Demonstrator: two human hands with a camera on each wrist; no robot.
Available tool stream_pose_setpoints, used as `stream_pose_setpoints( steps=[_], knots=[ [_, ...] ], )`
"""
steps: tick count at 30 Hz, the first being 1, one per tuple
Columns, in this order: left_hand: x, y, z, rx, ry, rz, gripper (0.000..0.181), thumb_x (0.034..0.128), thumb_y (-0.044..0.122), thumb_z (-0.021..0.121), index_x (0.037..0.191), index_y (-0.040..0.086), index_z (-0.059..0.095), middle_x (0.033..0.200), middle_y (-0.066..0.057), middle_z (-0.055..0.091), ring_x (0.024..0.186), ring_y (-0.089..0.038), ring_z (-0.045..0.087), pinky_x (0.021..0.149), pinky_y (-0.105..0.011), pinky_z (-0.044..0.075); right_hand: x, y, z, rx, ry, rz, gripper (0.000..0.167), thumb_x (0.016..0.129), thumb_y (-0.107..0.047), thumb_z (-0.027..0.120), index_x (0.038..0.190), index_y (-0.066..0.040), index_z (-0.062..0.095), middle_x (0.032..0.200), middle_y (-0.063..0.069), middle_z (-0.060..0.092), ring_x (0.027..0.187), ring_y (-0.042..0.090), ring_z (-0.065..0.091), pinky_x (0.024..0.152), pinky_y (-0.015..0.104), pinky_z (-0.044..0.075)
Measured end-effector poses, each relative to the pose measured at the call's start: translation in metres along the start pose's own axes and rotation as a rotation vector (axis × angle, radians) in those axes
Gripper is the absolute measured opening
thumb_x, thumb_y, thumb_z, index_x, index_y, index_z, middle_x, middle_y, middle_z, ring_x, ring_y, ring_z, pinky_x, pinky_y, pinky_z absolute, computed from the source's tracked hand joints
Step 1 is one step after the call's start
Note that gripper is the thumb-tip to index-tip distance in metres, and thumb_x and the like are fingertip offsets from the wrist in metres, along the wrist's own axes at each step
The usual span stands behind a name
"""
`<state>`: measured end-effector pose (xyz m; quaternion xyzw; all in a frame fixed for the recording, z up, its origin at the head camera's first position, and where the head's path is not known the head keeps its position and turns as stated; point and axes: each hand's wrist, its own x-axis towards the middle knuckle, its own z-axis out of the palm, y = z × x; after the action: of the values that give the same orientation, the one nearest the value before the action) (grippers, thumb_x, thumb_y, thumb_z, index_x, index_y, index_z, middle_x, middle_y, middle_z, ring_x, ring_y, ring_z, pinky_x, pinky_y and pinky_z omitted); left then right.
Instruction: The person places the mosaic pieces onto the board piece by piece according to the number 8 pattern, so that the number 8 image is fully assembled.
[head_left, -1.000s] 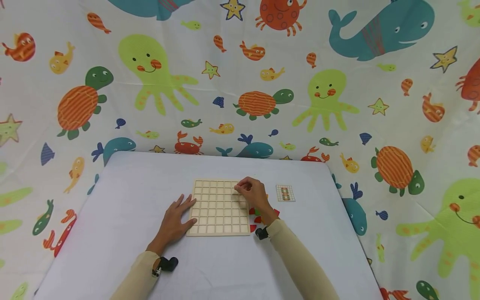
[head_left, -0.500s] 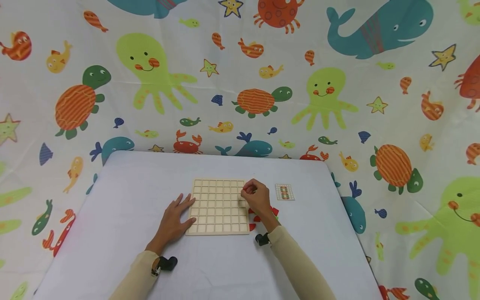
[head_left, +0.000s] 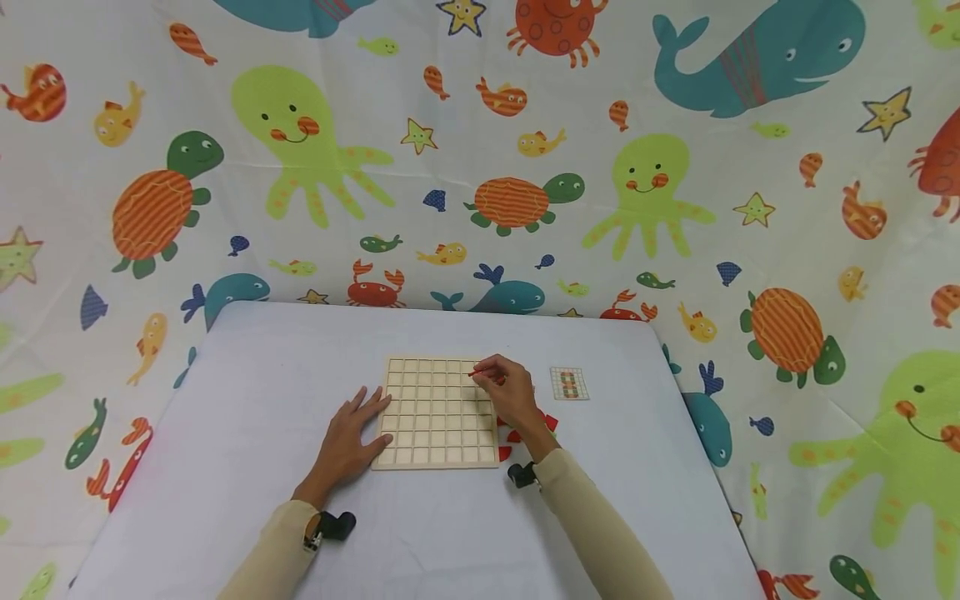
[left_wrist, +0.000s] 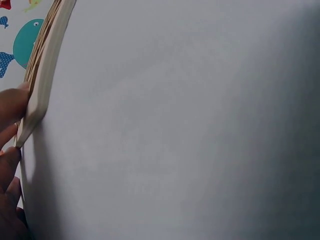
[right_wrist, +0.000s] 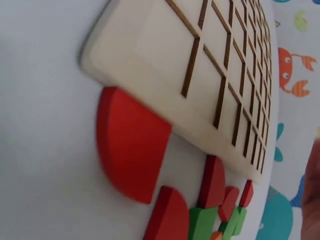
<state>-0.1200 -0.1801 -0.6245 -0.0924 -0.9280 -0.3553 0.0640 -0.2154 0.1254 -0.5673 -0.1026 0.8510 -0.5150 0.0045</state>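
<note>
A pale wooden grid board (head_left: 438, 414) lies flat on the white table. Against its left edge rests my left hand (head_left: 348, 442), fingers spread and fairly straight, with thumb and fingertips touching the border. In the left wrist view, the thumb (left_wrist: 12, 107) lies at the board's rim (left_wrist: 49, 70). Over the upper right squares, my right hand (head_left: 510, 392) pinches a small red piece (head_left: 476, 373) between thumb and fingers; it shows nearly edge-on, so its full shape is unclear. Only a sliver of the right hand (right_wrist: 311, 195) shows in the right wrist view.
Along the board's right side lie several loose pieces, including a red quarter-circle (right_wrist: 132, 145), a green piece (right_wrist: 202, 222) and a bit of orange. A small pattern card (head_left: 570, 384) with a coloured design lies farther right. Behind the table hangs a sea-animal cloth (head_left: 420, 192).
My right hand shifted slightly right half a second ago, and is now back left over the upper right squares, the red piece showing more clearly. My left hand has stayed put.
</note>
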Motion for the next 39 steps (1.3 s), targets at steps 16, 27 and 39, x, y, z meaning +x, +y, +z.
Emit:
stream_pose_setpoints(
  steps=[16,27,39],
  knots=[
    [0.000,-0.002,0.000,-0.004,-0.002,0.004,0.072,0.0896,0.019,0.083,0.155,0.007,0.055,0.167,-0.016,0.045,0.158,-0.049,0.030,0.128,-0.070,0.021,0.021,-0.010,0.032,-0.030,-0.150,-0.020,0.016,0.107,-0.024,0.066,0.122,-0.020,0.065,0.109,0.005,0.068,0.092,0.017,0.062,0.074,0.025,0.057],
    [0.000,0.002,-0.002,-0.008,-0.026,-0.034,0.072,0.0907,0.017,0.082,0.156,0.008,0.054,0.168,-0.016,0.043,0.160,-0.048,0.028,0.130,-0.069,0.020,0.022,-0.019,0.050,0.047,-0.154,0.024,0.014,0.102,-0.025,0.073,0.112,-0.019,0.081,0.091,0.002,0.076,0.082,0.030,0.073,0.063,0.028,0.060],
    [0.000,0.005,-0.002,0.002,-0.042,-0.063,0.071,0.0920,0.018,0.080,0.157,0.009,0.053,0.169,-0.014,0.042,0.162,-0.046,0.026,0.132,-0.068,0.018,0.020,-0.018,0.064,0.110,-0.150,0.036,0.025,0.101,-0.010,0.073,0.126,-0.007,0.074,0.106,0.008,0.079,0.089,0.026,0.075,0.072,0.023,0.064]
  ],
)
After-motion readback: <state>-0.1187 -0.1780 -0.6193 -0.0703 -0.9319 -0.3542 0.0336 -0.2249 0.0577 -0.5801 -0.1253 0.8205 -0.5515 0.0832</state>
